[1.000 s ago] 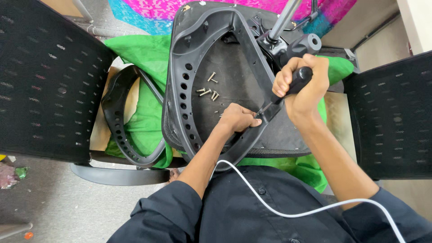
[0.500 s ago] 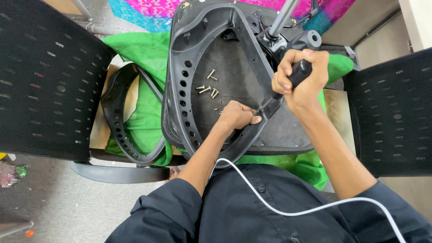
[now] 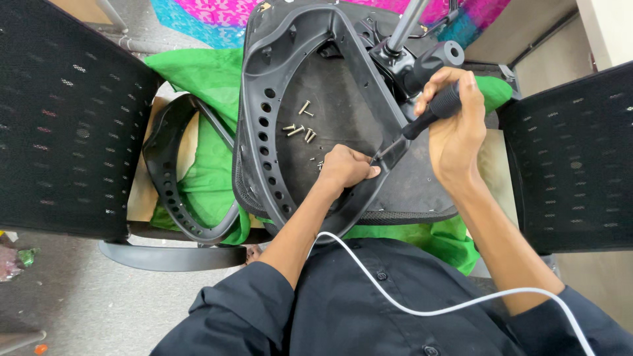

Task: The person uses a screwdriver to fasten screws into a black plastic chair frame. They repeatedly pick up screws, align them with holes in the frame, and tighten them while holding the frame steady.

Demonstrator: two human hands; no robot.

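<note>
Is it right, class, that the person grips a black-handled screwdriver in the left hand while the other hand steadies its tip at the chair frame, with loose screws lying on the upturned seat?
Not quite. The head view shows the screwdriver gripped in the right hand, not the left. The left hand steadies its tip at the chair frame. The loose screws do lie on the upturned seat.

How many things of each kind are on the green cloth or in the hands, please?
Screwdriver, gripped by the right hand: 1
Upturned chair seat, touched by the left hand: 1
Loose perforated black frame: 1
Larger loose screws lying on the seat: about 5
Total: about 8, not counting smaller bits that are too small to tell.
</note>
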